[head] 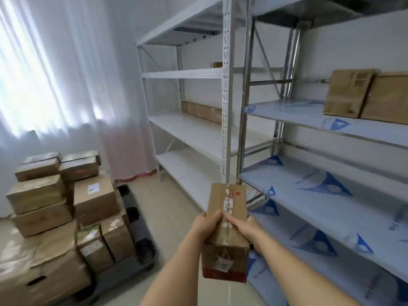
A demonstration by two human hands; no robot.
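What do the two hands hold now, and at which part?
Both hold one taped cardboard box: left hand on its left side, right hand on its right side, near the middle.

Two racks (198, 133), one cart (142, 241), two hands (206, 225)

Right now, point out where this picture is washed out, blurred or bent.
Head view: the curtain is blown out by backlight at upper left; the stacked boxes at lower left are smeared by motion blur; the white shelf upright tilts from wide-angle distortion; the carton gripped by the left hand and right hand is sharper, though its end label is unreadable.
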